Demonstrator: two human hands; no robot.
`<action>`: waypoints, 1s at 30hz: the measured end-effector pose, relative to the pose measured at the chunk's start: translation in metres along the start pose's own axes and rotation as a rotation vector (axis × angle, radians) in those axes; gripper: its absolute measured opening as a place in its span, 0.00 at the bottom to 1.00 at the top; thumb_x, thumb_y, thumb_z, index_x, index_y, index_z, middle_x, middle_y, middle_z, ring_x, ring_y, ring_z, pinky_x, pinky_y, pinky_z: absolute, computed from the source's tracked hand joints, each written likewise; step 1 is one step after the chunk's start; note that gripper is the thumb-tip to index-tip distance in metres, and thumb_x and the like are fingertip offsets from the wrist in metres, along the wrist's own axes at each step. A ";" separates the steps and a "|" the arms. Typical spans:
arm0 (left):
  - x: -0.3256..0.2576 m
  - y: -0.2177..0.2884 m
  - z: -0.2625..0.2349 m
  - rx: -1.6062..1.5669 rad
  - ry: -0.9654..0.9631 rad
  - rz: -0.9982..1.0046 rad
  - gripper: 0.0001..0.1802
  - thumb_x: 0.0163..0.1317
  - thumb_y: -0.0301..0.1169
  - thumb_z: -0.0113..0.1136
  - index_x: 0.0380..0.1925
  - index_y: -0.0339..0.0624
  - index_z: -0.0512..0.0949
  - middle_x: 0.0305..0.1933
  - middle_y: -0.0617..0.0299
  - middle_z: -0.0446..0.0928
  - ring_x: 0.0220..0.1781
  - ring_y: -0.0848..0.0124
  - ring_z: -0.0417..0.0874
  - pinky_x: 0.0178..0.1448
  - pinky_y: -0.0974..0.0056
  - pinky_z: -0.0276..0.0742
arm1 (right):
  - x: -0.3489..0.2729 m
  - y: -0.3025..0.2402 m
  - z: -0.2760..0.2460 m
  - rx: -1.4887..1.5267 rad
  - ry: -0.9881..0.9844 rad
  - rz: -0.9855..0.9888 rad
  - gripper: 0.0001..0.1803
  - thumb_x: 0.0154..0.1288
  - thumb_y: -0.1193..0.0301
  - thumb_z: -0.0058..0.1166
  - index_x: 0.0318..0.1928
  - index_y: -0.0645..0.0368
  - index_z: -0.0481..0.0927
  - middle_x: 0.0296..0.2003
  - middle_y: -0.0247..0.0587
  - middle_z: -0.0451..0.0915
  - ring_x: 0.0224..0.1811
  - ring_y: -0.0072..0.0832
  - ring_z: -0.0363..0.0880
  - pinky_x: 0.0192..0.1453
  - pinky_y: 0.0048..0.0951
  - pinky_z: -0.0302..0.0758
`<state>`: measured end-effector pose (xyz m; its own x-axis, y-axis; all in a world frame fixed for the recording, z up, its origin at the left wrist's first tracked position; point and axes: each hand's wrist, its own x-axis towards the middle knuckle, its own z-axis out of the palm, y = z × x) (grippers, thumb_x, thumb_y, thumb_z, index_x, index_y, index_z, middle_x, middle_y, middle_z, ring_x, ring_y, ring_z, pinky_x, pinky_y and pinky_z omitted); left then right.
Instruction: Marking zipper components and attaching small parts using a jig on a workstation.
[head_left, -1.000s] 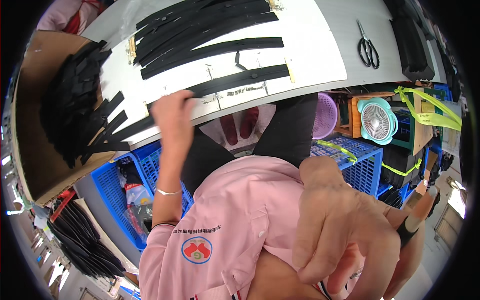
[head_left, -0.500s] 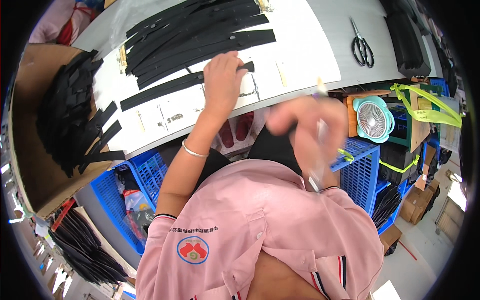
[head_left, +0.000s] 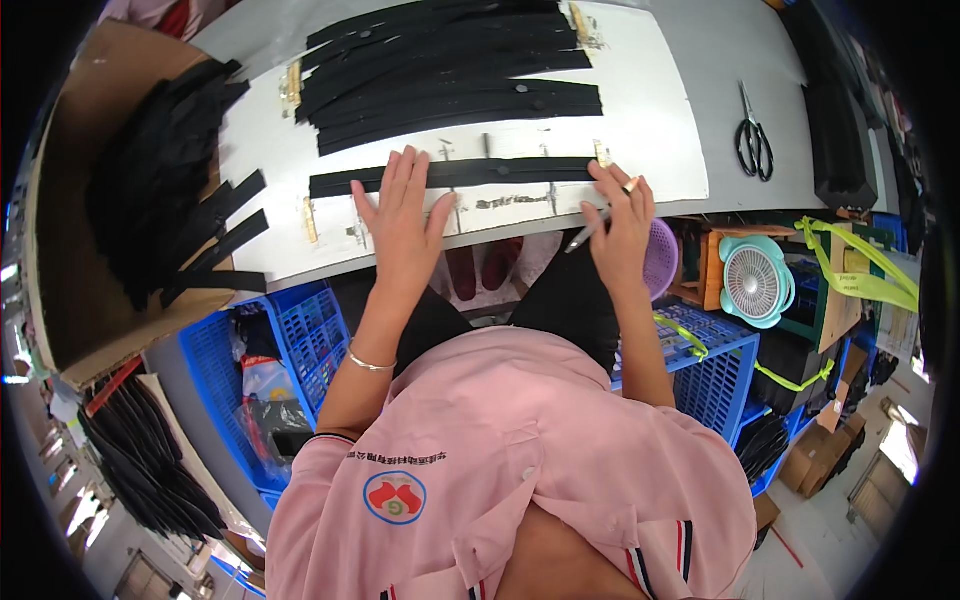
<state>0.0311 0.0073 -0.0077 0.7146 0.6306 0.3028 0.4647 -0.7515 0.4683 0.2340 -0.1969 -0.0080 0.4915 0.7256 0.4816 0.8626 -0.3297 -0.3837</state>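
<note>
A single black fabric strip (head_left: 470, 173) lies crosswise on the white marked board (head_left: 655, 125) in front of me. My left hand (head_left: 405, 220) rests flat over its left part, fingers spread and holding nothing. At the strip's right end, the fingertips of my right hand (head_left: 624, 225) touch it. A slim silver-grey pen (head_left: 582, 238) is tucked in that same hand, slanting down to the left. Farther back on the board, several black strips (head_left: 450, 75) are layered side by side, with small round grey spots on some.
On the left, a cardboard box (head_left: 65, 200) holds a heap of black strips, some spilling onto the board. Black-handled scissors (head_left: 753, 145) lie at right by a long black bundle (head_left: 838, 140). Below the table edge are a turquoise fan (head_left: 755, 282), a purple basket (head_left: 660, 258) and blue crates (head_left: 240, 400).
My right hand has come up and forward from near my body to the strip's right end, bringing the pen. The left hand has flattened on the strip, and the strip lies straighter.
</note>
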 end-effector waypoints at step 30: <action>-0.066 -0.054 -0.046 0.165 0.051 -0.177 0.39 0.67 0.51 0.64 0.74 0.50 0.68 0.79 0.59 0.64 0.84 0.57 0.56 0.81 0.34 0.29 | 0.045 -0.103 0.009 0.538 -0.019 0.302 0.18 0.80 0.68 0.49 0.65 0.59 0.77 0.32 0.34 0.80 0.32 0.19 0.76 0.42 0.26 0.75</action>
<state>-0.0653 0.0147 -0.0151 0.5886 0.7614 0.2719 0.6628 -0.6470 0.3769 0.1662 -0.1249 0.0460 0.6980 0.6602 0.2774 0.5022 -0.1752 -0.8468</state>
